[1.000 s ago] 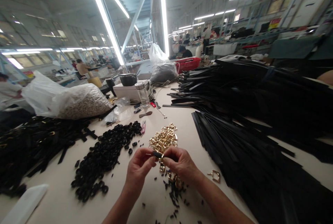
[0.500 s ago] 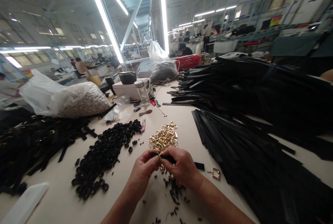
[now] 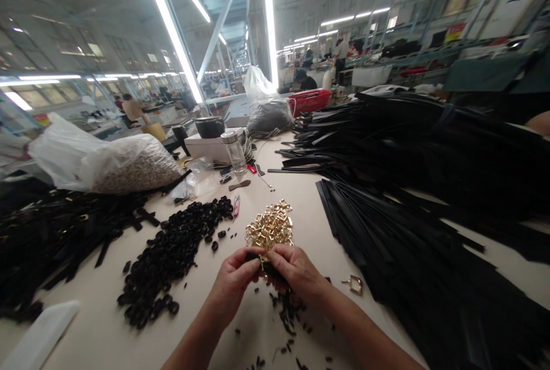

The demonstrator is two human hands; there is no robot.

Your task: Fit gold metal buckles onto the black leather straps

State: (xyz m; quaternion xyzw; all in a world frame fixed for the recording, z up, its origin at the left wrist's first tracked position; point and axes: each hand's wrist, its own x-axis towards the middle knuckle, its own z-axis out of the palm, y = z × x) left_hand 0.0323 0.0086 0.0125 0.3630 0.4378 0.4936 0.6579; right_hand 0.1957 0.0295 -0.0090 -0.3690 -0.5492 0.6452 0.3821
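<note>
My left hand (image 3: 238,270) and my right hand (image 3: 294,267) meet at the front middle of the table, both closed on one black strap (image 3: 270,268). A bit of gold metal, seemingly a buckle, shows between the fingertips, though the fingers hide most of it. Just beyond my hands lies a heap of gold buckles (image 3: 271,224). Small black scraps (image 3: 289,313) are scattered beneath and in front of them. One single buckle (image 3: 354,284) rests apart, right of my right hand. Left of my left hand spreads a pile of black loops (image 3: 172,255).
Long black straps (image 3: 365,244) cover the right side. More black straps (image 3: 55,244) lie at far left below a filled plastic bag (image 3: 133,166). A glass jar (image 3: 234,153), pink snips (image 3: 236,206) and a white block (image 3: 40,335) are on the table. People work in the background.
My right hand has shifted its fingers on the strap. The strap end that stuck out right of my right hand is now mostly out of sight. My left hand stays nearly in place.
</note>
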